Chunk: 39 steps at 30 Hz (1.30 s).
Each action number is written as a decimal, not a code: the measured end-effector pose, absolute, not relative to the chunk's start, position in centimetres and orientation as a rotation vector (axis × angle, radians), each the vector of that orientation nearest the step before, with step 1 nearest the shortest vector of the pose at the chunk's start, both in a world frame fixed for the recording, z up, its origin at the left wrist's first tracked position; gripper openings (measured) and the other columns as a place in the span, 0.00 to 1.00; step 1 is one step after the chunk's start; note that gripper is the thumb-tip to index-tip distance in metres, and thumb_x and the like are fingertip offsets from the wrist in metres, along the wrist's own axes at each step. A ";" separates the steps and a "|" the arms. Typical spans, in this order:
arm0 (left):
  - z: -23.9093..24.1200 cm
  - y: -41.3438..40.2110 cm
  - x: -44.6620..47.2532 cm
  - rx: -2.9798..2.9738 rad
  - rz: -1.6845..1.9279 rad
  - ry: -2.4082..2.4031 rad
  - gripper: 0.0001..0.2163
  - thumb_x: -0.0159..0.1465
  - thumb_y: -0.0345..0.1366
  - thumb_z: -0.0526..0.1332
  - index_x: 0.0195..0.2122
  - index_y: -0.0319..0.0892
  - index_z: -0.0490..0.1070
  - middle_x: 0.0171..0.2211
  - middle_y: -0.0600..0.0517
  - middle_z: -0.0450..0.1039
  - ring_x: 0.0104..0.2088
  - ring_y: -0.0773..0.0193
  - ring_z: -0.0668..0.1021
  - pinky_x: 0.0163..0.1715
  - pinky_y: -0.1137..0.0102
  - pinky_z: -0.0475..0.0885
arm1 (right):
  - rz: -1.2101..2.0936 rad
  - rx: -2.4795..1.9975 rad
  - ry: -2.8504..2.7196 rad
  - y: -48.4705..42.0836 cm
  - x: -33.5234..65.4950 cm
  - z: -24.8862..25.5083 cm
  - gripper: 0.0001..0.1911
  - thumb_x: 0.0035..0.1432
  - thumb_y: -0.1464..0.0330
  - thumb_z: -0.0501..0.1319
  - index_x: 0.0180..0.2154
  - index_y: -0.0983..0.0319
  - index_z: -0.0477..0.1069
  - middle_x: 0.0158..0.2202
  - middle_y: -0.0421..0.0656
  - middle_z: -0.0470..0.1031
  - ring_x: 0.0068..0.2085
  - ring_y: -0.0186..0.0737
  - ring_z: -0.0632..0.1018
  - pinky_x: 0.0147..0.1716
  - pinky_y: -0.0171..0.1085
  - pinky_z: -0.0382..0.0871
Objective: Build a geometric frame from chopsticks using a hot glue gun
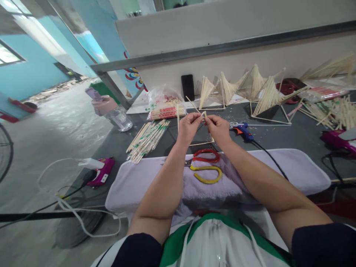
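Note:
My left hand and my right hand meet over the table, fingertips pinched together at one corner of a chopstick frame. Thin wooden sticks stretch from that corner, partly hidden by my fingers. A blue glue gun lies just right of my right hand, its cord trailing toward me. Below my wrists, scissors with one red and one yellow handle rest on a lavender towel. Wrapped chopsticks are spread left of my left hand.
Finished-looking stick structures stand along the back beside a black phone. A bagged chopstick bundle and a pink-lidded bottle are at left. Purple power strips sit at both sides; loose sticks lie at right.

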<state>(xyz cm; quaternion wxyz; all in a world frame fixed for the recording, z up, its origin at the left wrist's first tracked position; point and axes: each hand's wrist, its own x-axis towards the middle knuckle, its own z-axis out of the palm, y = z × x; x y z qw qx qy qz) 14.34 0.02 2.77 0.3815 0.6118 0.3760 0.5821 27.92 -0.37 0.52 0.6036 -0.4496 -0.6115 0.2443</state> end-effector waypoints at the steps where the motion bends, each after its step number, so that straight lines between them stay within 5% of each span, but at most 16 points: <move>1: 2.8 0.0 14.4 1.561 1.476 0.960 0.06 0.59 0.35 0.66 0.35 0.40 0.79 0.31 0.52 0.79 0.33 0.68 0.79 0.40 0.72 0.74 | 0.562 -1.041 -1.415 -0.3 27.9 0.4 0.14 0.59 0.58 0.60 0.33 0.60 0.78 0.27 0.40 0.78 0.28 0.38 0.75 0.32 0.37 0.68; 11: 2.3 0.3 14.3 1.609 1.451 1.029 0.09 0.60 0.38 0.66 0.39 0.42 0.82 0.31 0.54 0.80 0.34 0.66 0.79 0.39 0.72 0.73 | 0.644 -1.009 -1.366 0.0 28.0 -0.4 0.23 0.58 0.61 0.62 0.54 0.61 0.71 0.25 0.36 0.76 0.20 0.34 0.71 0.26 0.36 0.68; 17: 2.2 0.3 14.4 1.603 1.444 1.054 0.11 0.61 0.38 0.65 0.42 0.43 0.83 0.32 0.53 0.82 0.35 0.64 0.80 0.41 0.71 0.75 | 0.601 -1.050 -1.413 0.1 28.0 -0.6 0.22 0.60 0.61 0.58 0.54 0.57 0.76 0.31 0.38 0.79 0.23 0.35 0.73 0.31 0.38 0.73; 25: 2.8 0.0 14.7 1.630 1.428 1.123 0.10 0.62 0.36 0.64 0.42 0.42 0.83 0.30 0.54 0.82 0.34 0.64 0.81 0.40 0.70 0.75 | 0.575 -0.986 -1.422 0.4 28.1 -0.9 0.21 0.61 0.63 0.58 0.53 0.57 0.77 0.44 0.42 0.82 0.43 0.42 0.81 0.50 0.44 0.74; 39: 2.3 0.7 14.8 1.627 1.465 1.089 0.08 0.62 0.36 0.65 0.40 0.44 0.83 0.28 0.55 0.81 0.33 0.64 0.80 0.40 0.70 0.74 | 0.676 -1.004 -1.395 0.7 28.3 -0.3 0.22 0.57 0.64 0.60 0.53 0.57 0.77 0.38 0.43 0.82 0.37 0.43 0.81 0.37 0.42 0.78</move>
